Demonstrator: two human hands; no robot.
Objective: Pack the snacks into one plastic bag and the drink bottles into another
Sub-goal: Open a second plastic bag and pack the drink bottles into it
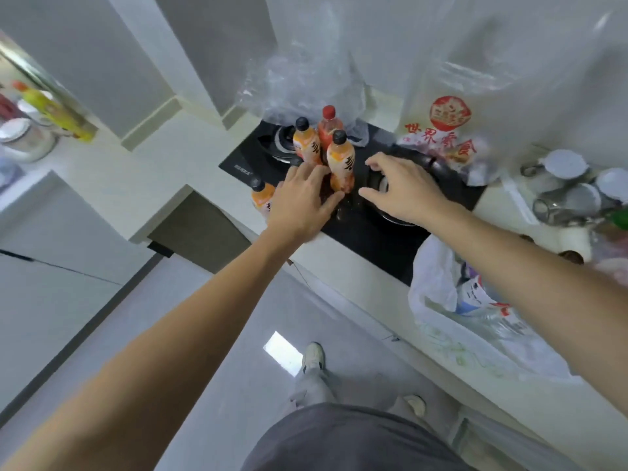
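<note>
Bottles (341, 161) stand between both spread-fingered grips, left hand (302, 202) seemingly touching, right hand (402, 188) just beside.

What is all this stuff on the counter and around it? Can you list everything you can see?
orange drink bottles: three, orange labels, black caps; two upright on the stove, one at its near left edge behind the left hand
red drink bottle: one, red cap, behind the orange ones
gas stove: one, black, set in the counter
clear plastic bag: one, crumpled, behind the bottles
printed plastic bag: one, clear with red print, right of the stove
white plastic bag: one, at the counter's near edge, packets inside
cups: several, white, far right
jars and yellow bottle: far left
left hand: fingers spread, at the bottles
right hand: open, over the right burner
</note>
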